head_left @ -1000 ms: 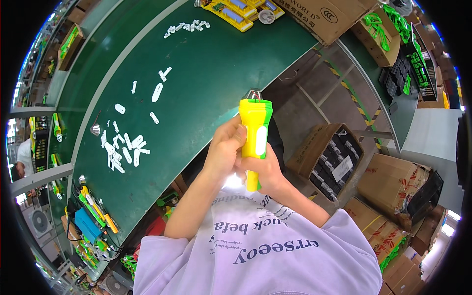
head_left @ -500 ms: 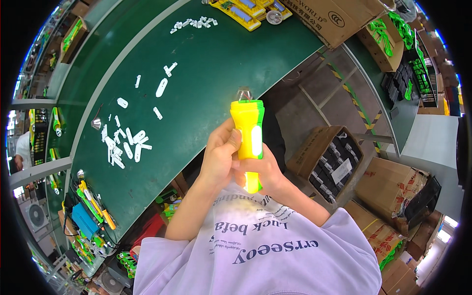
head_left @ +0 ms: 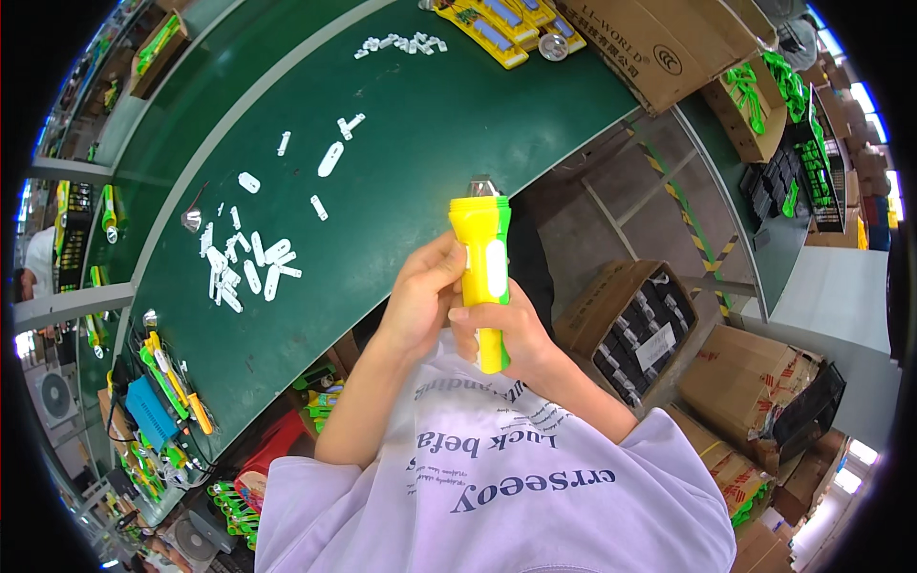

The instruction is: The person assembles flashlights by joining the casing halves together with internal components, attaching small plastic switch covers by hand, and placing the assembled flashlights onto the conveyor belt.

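In front of my chest I hold a yellow and green flashlight [head_left: 471, 229] upright in both hands. A clear, silvery lamp piece [head_left: 481, 186] sticks out of its wide top end, and a white oval panel [head_left: 497, 267] runs along its side. My left hand [head_left: 423, 286] grips the body from the left, thumb against the yellow shell. Lower down, my right hand [head_left: 506, 323] wraps round the handle with its thumb across the front. Some fingers of both hands are hidden behind the flashlight.
White plastic parts [head_left: 229, 272] lie scattered on the green table [head_left: 382, 210]. Yellow housings [head_left: 506, 33] and a cardboard box [head_left: 659, 48] stand at the far edge. Tools [head_left: 181, 382] lie near left. On the right are a carton of black parts [head_left: 630, 329] and more boxes [head_left: 750, 377].
The bright glow on the flashlight and on my shirt has gone; its shell and white panel look dimmer. Both hands keep their hold. The whole view has shifted slightly.
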`<state>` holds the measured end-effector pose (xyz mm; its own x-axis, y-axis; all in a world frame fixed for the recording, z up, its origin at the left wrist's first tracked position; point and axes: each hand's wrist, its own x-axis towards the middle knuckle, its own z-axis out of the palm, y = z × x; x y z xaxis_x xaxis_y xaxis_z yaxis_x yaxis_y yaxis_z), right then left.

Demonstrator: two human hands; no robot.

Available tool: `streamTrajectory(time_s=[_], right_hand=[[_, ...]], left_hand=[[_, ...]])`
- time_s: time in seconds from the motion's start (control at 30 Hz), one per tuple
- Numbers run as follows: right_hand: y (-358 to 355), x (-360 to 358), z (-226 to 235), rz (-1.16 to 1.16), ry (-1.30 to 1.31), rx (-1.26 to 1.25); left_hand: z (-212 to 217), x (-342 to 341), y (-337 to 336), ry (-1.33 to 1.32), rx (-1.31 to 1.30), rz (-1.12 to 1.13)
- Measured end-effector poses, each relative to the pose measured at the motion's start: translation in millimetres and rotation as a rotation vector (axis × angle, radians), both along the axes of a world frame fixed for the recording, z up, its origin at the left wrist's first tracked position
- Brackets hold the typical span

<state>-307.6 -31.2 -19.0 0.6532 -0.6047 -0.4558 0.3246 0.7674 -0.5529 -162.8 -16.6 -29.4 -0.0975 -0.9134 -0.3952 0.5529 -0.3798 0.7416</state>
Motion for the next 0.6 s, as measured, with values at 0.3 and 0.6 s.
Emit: streamTrajectory(time_s=[0.3,0.6], right_hand=[[-63,-4,35,0.838,0.819,-1.688],[-104,64,79,-0.076,0.695,-2.160]], left_hand=[[74,68,39,-1.748,-0.877,-0.208],[48,159,54,-1.673,-0.219,0.241]])
